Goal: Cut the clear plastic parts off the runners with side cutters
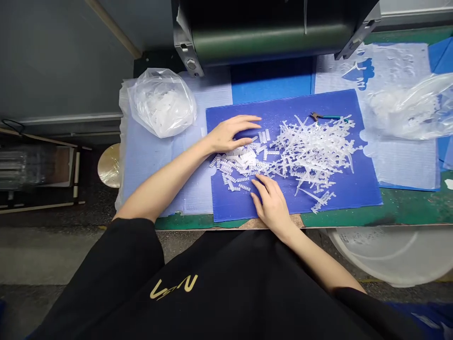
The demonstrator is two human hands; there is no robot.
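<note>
White plastic runners [311, 153], long axes every way, left hand [228, 134] open, right hand [271, 205] open on them

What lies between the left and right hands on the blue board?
In the head view, small white moulded plastic pieces lie scattered between the left hand and right hand, on the blue corrugated plastic sheet.

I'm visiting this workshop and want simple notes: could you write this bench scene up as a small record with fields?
Left hand: open, above the blue corrugated sheet
Right hand: open, fingers beside the small white plastic pieces
Main pile: branched white plastic strips
Tool: cutting pliers, teal handles, on the sheet
Bags: clear bag of white parts, another clear bag
</note>
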